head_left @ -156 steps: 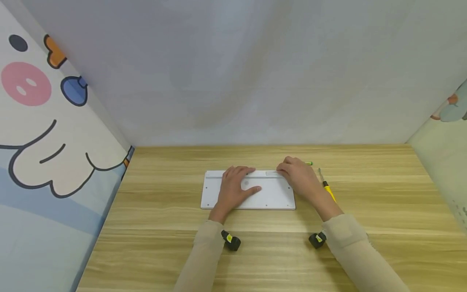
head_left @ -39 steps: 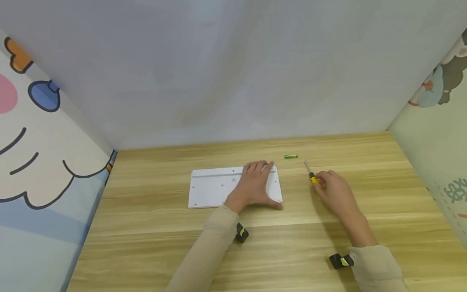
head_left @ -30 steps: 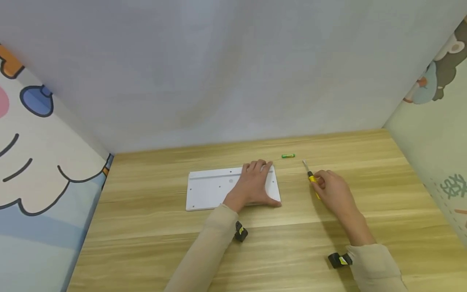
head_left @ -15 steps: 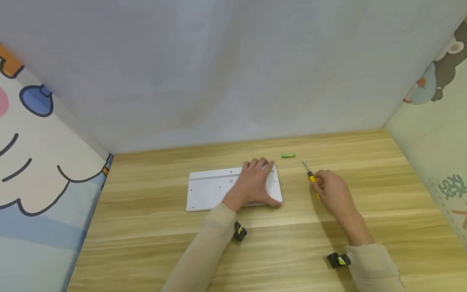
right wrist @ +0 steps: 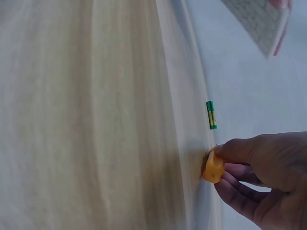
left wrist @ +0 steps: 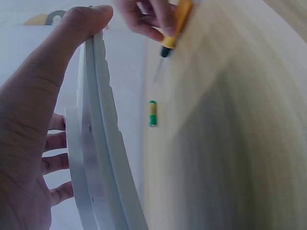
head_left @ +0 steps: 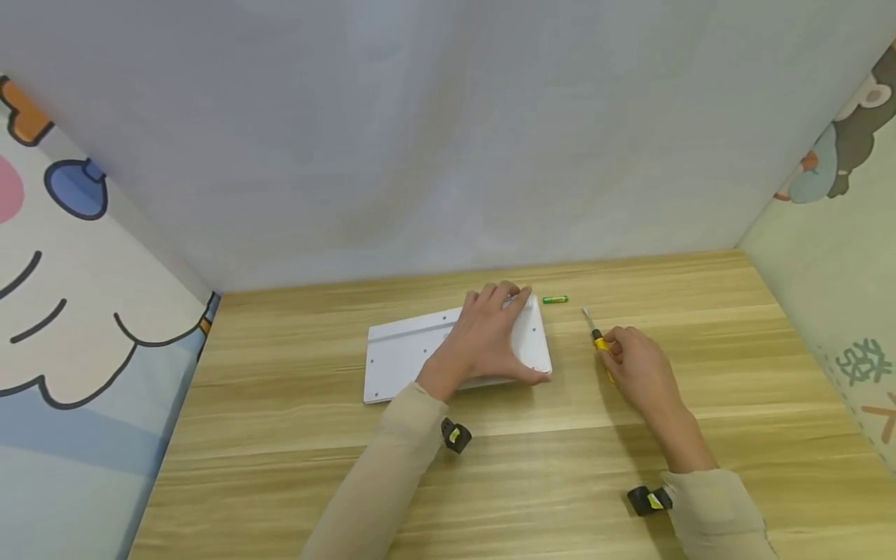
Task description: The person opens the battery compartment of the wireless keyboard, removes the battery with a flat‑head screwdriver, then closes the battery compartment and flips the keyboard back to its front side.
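Note:
A white keyboard (head_left: pixel 399 364) lies underside up, its right end raised off the table and its left end low. My left hand (head_left: pixel 483 334) spans that right end, fingers over the far edge and thumb at the near corner. The left wrist view shows the keyboard's edge (left wrist: pixel 109 115) held between thumb and fingers. To the right, my right hand (head_left: pixel 642 372) pinches the yellow handle of a screwdriver (head_left: pixel 600 343), whose shaft points away from me. Keys (right wrist: pixel 259 20) show on the keyboard's lower face in the right wrist view.
A green battery (head_left: pixel 556 299) lies on the wooden table (head_left: pixel 532 482), just beyond the keyboard's far right corner and left of the screwdriver tip. A pale curtain-like wall (head_left: pixel 448 155) rises behind the table; patterned walls flank it.
My right hand has gone from the keyboard's far edge to the screwdriver. My left hand has shifted to the keyboard's right end and, in the last half second, lifted that end.

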Tool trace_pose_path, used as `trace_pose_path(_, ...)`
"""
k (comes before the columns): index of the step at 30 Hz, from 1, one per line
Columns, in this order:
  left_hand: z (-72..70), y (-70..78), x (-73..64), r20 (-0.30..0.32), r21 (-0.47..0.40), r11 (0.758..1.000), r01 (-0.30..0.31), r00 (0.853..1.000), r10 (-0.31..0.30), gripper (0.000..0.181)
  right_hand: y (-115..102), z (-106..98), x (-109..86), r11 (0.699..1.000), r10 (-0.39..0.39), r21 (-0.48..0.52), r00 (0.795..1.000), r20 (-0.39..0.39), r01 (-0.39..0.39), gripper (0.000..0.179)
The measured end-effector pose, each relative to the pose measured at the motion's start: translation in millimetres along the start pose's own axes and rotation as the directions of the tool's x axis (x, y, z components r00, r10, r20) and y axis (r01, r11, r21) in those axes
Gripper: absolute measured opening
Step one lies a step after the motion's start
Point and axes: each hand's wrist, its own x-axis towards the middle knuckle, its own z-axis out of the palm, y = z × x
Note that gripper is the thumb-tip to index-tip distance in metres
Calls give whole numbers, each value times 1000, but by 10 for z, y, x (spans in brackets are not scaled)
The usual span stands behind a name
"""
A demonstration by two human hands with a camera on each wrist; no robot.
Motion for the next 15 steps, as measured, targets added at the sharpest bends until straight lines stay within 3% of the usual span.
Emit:
trace_pose_path(8,-335,37,-29,-88,-147,989,20,996,-34,130,-7,-21,-19,1000,-9,-11,1000,-8,9,22)
trace_pose_path(15,-566,46,-90,-203,-293,956,-23,978,-38,129,-10,-38,-34,1000,-16,-5,1000,-5,16,22)
